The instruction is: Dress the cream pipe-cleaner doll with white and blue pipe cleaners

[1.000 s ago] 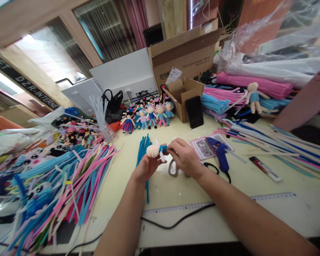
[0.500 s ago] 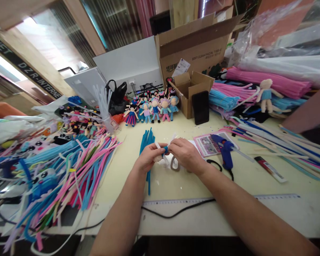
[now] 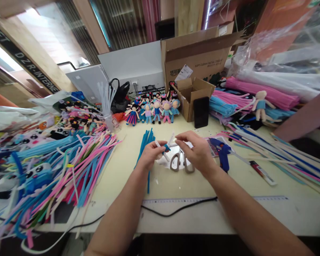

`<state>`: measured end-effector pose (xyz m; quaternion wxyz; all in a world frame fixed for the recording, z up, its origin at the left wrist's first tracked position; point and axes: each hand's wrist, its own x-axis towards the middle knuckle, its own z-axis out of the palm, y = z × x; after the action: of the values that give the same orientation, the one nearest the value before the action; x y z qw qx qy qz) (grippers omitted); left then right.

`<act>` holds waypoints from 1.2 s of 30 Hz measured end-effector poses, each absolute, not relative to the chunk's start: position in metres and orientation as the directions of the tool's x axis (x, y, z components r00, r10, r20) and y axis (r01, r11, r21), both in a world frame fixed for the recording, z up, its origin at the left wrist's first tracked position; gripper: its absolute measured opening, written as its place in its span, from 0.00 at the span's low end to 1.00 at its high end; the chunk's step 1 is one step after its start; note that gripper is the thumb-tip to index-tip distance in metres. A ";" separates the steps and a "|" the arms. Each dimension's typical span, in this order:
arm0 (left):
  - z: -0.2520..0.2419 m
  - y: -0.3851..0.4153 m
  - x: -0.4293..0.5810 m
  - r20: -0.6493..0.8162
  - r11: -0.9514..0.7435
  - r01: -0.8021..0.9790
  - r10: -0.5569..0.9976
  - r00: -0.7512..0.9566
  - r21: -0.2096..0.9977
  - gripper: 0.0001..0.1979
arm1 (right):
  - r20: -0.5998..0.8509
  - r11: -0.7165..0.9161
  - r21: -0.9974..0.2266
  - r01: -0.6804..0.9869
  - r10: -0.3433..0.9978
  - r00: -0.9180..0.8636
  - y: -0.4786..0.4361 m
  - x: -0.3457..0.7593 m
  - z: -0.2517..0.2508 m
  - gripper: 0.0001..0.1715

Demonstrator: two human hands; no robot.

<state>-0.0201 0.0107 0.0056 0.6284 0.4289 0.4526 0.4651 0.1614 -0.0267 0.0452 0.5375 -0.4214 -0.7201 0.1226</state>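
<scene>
My left hand [image 3: 152, 153] is closed in a pinch around a small figure piece made of white and blue pipe cleaners [image 3: 166, 148]. Several white ends stick out from its blue middle. Just to the right, my right hand [image 3: 193, 147] has its thumb and forefinger apart, close to one white end, with nothing visible between them. Below the hands lie scissors [image 3: 174, 163] with grey handles; their blades are not clearly visible. A bunch of teal pipe cleaners [image 3: 145, 144] lies beside and partly behind my left hand.
At right are a blue glue gun [image 3: 224, 156], a red-and-black tube-like item [image 3: 262, 173] and loose pipe cleaners [image 3: 266, 145]. A ruler [image 3: 176, 201] and black cable [image 3: 173, 215] cross the front. Small dolls [image 3: 156, 110], a phone [image 3: 201, 112] and cardboard boxes [image 3: 188, 101] stand behind; colourful pipe cleaners [image 3: 88, 167] heap left.
My right hand has let go of the blue part and drawn back to the right, its fingers parting. The scissor handles now show more fully. My left hand keeps its pinch.
</scene>
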 end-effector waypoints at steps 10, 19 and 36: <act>0.010 0.008 -0.018 -0.141 0.163 -0.223 0.984 0.112 0.961 0.19 | 0.689 0.595 -0.700 0.395 0.418 0.593 -0.111 0.266 0.104 0.06; 0.024 0.004 -0.008 -0.116 0.137 -0.179 0.986 0.123 0.974 0.19 | 0.020 -0.064 -0.953 0.297 0.963 0.270 -0.067 0.328 0.009 0.33; 0.001 0.014 -0.006 -0.157 0.202 -0.364 0.976 0.152 0.909 0.20 | -0.032 -0.079 -0.960 0.267 0.984 0.177 -0.040 0.267 0.022 0.22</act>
<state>-0.0059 0.0141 0.0013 0.6597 0.3752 0.4075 0.5079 0.2668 -0.0398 0.0217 0.4529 -0.6190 -0.5052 0.3956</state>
